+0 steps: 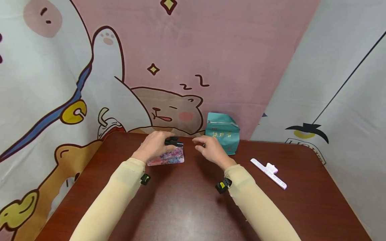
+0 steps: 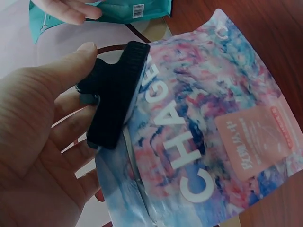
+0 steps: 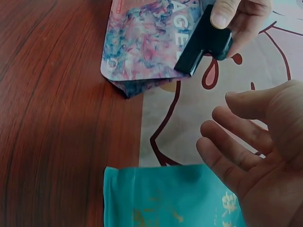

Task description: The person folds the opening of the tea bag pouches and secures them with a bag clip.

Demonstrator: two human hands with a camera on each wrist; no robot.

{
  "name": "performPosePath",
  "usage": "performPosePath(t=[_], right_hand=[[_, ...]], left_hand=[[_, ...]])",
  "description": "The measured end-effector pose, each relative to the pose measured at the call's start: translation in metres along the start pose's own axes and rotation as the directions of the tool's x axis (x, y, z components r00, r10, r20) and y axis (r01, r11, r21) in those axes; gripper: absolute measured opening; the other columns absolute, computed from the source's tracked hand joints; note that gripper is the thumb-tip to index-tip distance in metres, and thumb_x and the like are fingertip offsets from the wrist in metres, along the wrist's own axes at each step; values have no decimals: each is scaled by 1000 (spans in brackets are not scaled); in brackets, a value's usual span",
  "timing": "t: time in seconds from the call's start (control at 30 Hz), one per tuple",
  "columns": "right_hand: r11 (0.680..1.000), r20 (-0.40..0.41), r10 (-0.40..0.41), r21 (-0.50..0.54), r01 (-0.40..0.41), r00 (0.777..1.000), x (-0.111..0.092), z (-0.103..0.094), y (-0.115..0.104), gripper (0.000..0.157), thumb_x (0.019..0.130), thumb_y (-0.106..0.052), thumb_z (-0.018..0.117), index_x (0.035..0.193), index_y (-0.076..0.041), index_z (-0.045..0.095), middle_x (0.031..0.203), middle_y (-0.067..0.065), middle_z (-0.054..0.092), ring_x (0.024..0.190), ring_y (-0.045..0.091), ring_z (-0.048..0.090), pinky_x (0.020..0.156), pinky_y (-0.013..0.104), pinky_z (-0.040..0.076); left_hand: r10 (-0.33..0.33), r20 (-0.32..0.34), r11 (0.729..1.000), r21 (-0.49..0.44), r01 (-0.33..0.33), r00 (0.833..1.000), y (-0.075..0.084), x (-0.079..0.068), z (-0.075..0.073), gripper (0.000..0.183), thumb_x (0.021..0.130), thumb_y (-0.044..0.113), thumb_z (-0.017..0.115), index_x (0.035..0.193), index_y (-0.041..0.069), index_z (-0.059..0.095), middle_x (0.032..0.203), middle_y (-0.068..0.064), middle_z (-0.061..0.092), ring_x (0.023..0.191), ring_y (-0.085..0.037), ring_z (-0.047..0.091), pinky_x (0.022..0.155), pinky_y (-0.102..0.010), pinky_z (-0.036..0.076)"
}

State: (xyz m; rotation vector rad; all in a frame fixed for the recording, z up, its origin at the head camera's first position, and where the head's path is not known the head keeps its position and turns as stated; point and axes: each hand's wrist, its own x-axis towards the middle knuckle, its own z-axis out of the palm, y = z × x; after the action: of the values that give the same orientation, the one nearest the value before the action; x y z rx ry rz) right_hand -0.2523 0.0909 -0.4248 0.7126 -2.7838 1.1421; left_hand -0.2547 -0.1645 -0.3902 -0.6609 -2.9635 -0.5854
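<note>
With thumb and fingers, my left hand (image 1: 154, 145) pinches the handle of a black bag clip (image 2: 116, 99). The clip's long bar lies across the top of a pink, blue and purple marbled pouch (image 2: 189, 118) printed "CHAGE". In the head view the left hand covers part of this pouch. My right hand (image 1: 212, 151) hovers to the right of the pouch, fingers relaxed and slightly bent, holding nothing. Close by the right hand stands a teal pouch (image 1: 221, 127) with gold lettering, partly hidden behind that hand.
A white bag clip (image 1: 269, 173) lies on the right side of the brown wooden table (image 1: 187, 207). Behind the table hangs a cartoon-printed cloth (image 1: 235, 60). Each wrist wears a small black camera.
</note>
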Motion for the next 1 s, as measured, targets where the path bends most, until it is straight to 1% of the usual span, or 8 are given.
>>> performPosePath(t=[0.1,0.3,0.5,0.77,0.9,1.0], right_hand=[[1000,-4,3,2,-2,1000,-5,-5,3,32,98,-7,70,130,-7,72,128,13,70,115,31,67,93,48,54],[1000,7,28,9,-28,1000,-12,-11,10,33,98,-5,70,130,-7,72,126,12,71,113,31,67,87,44,55],[999,3,44,21,-44,999,-20,-16,17,35,97,-5,71,132,-8,71,125,11,73,113,31,68,88,45,56],[999,-24,39,18,-39,999,-27,-21,26,34,96,-3,71,131,-6,72,129,15,70,118,34,67,93,49,55],[999,-34,32,23,-31,999,-30,-24,29,35,96,-2,71,131,-4,71,124,16,72,116,35,68,93,50,55],[999,-32,34,27,-33,999,-33,-27,31,35,96,-2,71,131,-3,70,119,15,75,113,34,69,92,50,55]], left_hand=[[15,-11,1000,-1,-15,1000,2,2,1,52,90,34,82,135,11,69,130,-10,71,111,-29,69,95,-50,53],[28,-15,999,-16,-29,999,10,3,1,51,92,32,81,136,12,69,135,-11,69,120,-31,66,98,-52,52],[48,-18,999,-9,-48,999,17,5,3,51,92,33,80,137,13,68,134,-8,69,123,-30,65,100,-52,51],[67,-28,998,-11,-68,997,25,9,6,50,92,34,80,137,14,68,134,-5,69,124,-27,64,103,-49,50],[91,-44,996,3,-91,995,29,11,8,49,92,33,81,135,13,69,131,-6,70,122,-27,65,101,-48,51],[105,-50,994,9,-105,993,33,12,9,50,92,32,81,135,11,69,131,-7,70,123,-28,65,102,-47,51]])
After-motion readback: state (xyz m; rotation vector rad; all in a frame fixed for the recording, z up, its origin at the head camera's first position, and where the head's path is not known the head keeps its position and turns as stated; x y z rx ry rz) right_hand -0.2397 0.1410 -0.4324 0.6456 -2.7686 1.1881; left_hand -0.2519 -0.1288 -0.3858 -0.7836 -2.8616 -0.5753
